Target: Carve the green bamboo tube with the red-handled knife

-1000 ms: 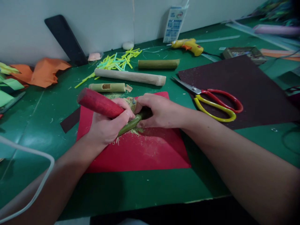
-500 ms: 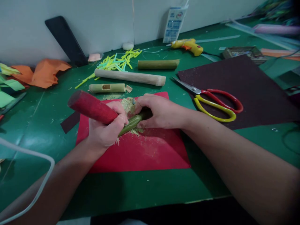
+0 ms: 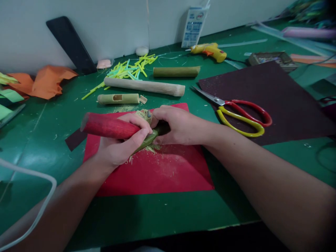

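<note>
My left hand (image 3: 122, 143) is closed round the thick red handle (image 3: 110, 126) of a tool whose working end is hidden behind my fingers. The handle points back to the left, and the hand presses close over a green bamboo piece (image 3: 147, 140). My right hand (image 3: 175, 126) grips that bamboo at its far end, thumb on the near side and fingers on the far side. Under both lies a red sheet (image 3: 157, 175), strewn with pale shavings. A clump of bamboo shavings (image 3: 144, 113) sits just beyond my fingers.
Beyond the sheet lie a notched bamboo tube (image 3: 119, 99), a long pale stick (image 3: 144, 86) and another bamboo tube (image 3: 176, 72). Scissors (image 3: 233, 112) rest on a dark sheet (image 3: 288, 115) at right. A yellow glue gun (image 3: 208, 51) lies at the back; a white cable (image 3: 48, 199) loops at left.
My left hand has slid right and forward along the bamboo, and the red handle has tipped lower, closer to level. My right hand stays almost in place on the bamboo.
</note>
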`<state>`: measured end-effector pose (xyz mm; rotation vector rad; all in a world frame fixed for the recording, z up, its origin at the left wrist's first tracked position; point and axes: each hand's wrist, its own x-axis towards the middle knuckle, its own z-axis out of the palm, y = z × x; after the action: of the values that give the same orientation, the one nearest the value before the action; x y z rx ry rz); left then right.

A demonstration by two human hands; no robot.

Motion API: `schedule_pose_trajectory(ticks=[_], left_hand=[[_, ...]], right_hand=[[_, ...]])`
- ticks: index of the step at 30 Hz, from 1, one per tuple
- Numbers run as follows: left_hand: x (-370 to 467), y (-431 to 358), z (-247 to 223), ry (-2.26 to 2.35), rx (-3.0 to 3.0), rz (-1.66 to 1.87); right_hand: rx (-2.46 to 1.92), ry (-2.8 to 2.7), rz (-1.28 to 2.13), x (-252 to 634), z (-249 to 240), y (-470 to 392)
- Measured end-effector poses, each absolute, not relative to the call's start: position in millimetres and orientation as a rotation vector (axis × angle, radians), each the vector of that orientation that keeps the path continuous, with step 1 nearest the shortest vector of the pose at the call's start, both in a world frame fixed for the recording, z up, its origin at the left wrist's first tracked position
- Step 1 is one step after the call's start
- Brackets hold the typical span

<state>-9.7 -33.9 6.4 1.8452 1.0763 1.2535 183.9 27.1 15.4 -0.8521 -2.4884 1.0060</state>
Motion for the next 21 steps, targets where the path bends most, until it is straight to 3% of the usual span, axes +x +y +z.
schedule_pose_trajectory(ticks=[21], left_hand=[[-8.1, -33.3, 9.0, 1.069, 1.851, 1.242]], right_hand=[[-0.867, -2.483, 1.003, 183.7, 15.7, 26.2]])
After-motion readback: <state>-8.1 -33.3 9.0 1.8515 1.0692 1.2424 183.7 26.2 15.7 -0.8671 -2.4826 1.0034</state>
